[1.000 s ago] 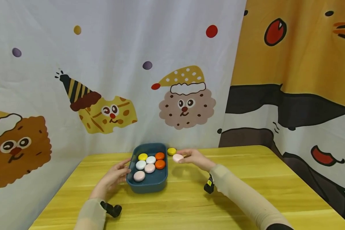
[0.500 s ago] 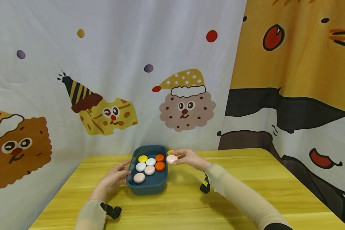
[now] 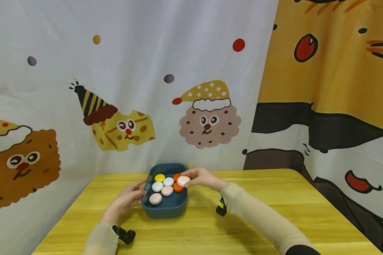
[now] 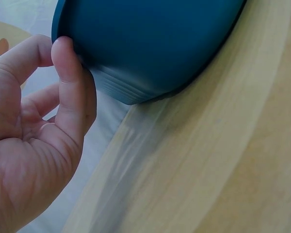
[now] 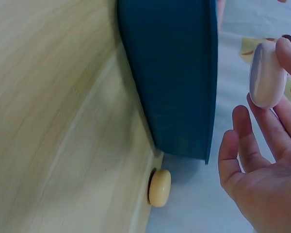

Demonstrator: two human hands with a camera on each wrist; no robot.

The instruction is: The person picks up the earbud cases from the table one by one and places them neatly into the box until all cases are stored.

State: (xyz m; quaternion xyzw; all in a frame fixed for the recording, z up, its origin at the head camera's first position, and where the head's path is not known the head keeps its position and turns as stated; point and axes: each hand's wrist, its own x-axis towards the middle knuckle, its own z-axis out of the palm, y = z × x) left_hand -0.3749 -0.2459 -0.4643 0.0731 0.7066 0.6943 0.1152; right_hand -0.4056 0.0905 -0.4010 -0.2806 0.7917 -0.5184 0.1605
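A dark blue, round-cornered box (image 3: 164, 212) stands on the table, with glossy, flattened round pieces inside: one yellow (image 3: 160, 177), several white and pale pink ones, and two orange. My left hand (image 3: 127, 199) holds the box's left side, its thumb (image 4: 67, 56) at the rim in the left wrist view. Between thumb and fingers, my right hand (image 3: 205, 179) pinches another pale pink round piece (image 3: 183, 181). That piece overlaps the orange ones in the head view and is above the rim in the right wrist view. The other right fingers are loosely bent.
A yellow round piece (image 5: 160, 188) lies on the table beyond the box, hidden in the head view by my right hand. The wooden table (image 3: 242, 219) ends at a printed curtain (image 3: 210, 156) behind the box.
My right hand has carried the pale pink round piece leftward, from beside the box to over its right side. My left hand keeps its hold on the box.
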